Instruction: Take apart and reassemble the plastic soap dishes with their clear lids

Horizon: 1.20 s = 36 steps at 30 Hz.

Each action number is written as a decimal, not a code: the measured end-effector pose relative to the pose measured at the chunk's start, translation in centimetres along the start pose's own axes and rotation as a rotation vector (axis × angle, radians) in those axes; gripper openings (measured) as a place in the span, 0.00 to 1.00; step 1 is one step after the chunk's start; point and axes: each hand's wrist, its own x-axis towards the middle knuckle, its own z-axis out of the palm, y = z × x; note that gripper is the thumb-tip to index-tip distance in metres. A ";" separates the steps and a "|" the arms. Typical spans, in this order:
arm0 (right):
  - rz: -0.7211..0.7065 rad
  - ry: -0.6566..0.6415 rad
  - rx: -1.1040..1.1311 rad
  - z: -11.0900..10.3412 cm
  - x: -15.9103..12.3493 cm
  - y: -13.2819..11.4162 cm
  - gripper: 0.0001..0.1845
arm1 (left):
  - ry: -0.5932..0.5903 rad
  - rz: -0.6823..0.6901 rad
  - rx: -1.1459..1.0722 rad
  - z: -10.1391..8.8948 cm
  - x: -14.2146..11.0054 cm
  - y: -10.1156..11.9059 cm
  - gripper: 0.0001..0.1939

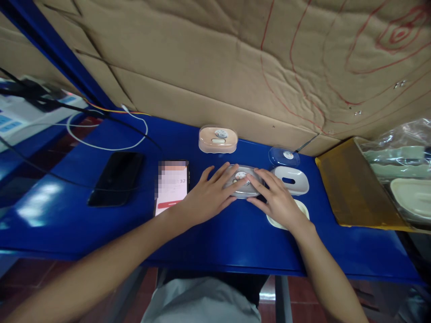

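Both my hands rest on a clear-lidded oval soap box (243, 190) in the middle of the blue table (235, 242). My left hand (210, 195) lies flat with fingers stretched over the lid's left side. My right hand (276, 197) presses on its right side, fingers extended. A round sticker (241, 175) shows on the lid between my fingertips. Under my right wrist lies a cream oval piece (303, 207). A white tray insert (292, 180) sits just right of the box.
A closed peach soap box (218, 139) and a clear blue lid (283, 156) stand near the cardboard wall. A lit phone (171, 186) and a dark phone (116, 178) lie at left, with cables behind. At right are a yellow carton (353, 188) and bagged parts (404, 179).
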 end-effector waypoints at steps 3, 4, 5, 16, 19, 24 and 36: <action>-0.004 -0.001 0.015 0.0 0.0 0.0 0.41 | -0.001 0.008 0.020 0.0 0.0 0.0 0.30; -0.004 -0.002 0.021 0.0 0.0 0.0 0.40 | 0.001 0.009 0.024 -0.1 0.0 0.0 0.30; -0.004 -0.002 0.027 0.0 0.0 0.1 0.40 | 0.004 0.009 0.027 -0.1 0.0 0.0 0.30; 0.022 -0.053 0.074 -0.6 -0.1 0.1 0.37 | 0.005 -0.011 0.040 -0.4 0.0 0.3 0.28; 0.089 -0.075 0.088 -1.7 -0.4 0.8 0.34 | 0.020 -0.037 0.039 -0.4 0.0 0.6 0.26; 0.218 -0.123 0.132 -3.3 -2.1 4.0 0.32 | 0.019 -0.082 0.039 -0.6 0.0 0.8 0.25; 0.402 -0.304 0.088 -2.9 -4.0 5.2 0.44 | 0.014 -0.084 0.004 -0.4 -0.1 0.7 0.26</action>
